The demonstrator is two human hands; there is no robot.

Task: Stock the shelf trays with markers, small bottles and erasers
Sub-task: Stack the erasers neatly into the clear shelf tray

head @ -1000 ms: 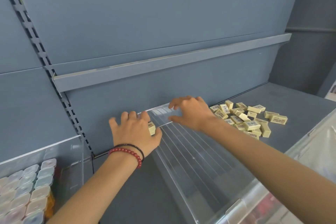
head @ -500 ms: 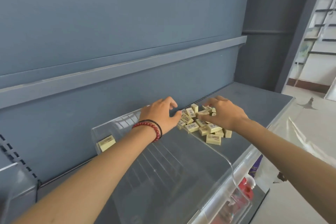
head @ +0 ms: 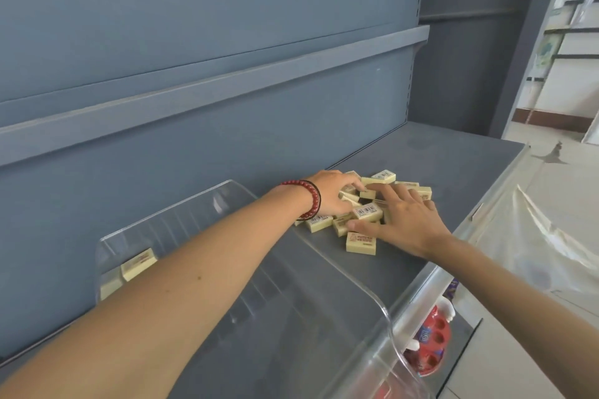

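Head view: both hands are on the eraser pile (head: 368,212) on the shelf (head: 437,152), just right of the clear tray (head: 227,201). My right hand (head: 405,223) lies flat with fingers spread, gripping nothing. My left hand (head: 330,194) bends its fingers into the pile; can't tell if it grips. The tray lies left of both hands, the left one nearer, and its long axis runs near-to-far. Some erasers (head: 139,264) lie in its far-left corner.

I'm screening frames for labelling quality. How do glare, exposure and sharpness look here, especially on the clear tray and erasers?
Head view: soft, even light on the shelf; the clear tray shows mainly by pale edge reflections; the erasers show barcodes, but their print is too soft to read; the floor at right is washed out; wide-angle stretch enlarges the forearms near the bottom edge.
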